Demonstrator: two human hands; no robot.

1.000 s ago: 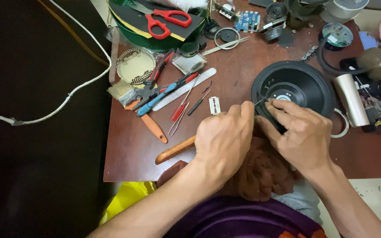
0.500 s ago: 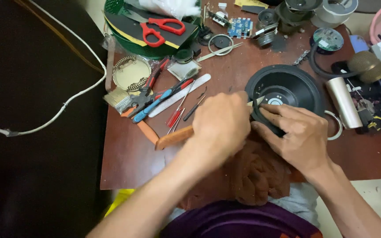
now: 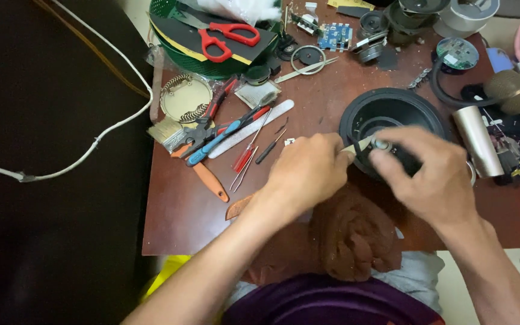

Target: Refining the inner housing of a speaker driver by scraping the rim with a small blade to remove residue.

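A black round speaker (image 3: 392, 103) lies on the brown table (image 3: 182, 210), right of centre. My left hand (image 3: 308, 171) is closed on a thin pale strip-like tool (image 3: 359, 145) whose tip points at the speaker's near rim. My right hand (image 3: 434, 174) lies over the near half of the speaker, fingers curled and pinching at the tool's tip beside a thin black wire (image 3: 356, 155). What sits under the right palm is hidden. A brown cloth (image 3: 356, 235) is bunched on my lap below both hands.
Left of my hands lie screwdrivers (image 3: 245, 157), blue-handled pliers (image 3: 212, 144), a metal file (image 3: 251, 127) and an orange-handled knife (image 3: 209, 179). Red scissors (image 3: 227, 36) rest on a green basket (image 3: 197, 60). A silver cylinder (image 3: 476, 141) and small parts crowd the right. A white cable (image 3: 91, 150) hangs left.
My right hand has slid further over the speaker's middle, and my left hand now shows the pale tool between the fingers. The view has shifted slightly down the table.
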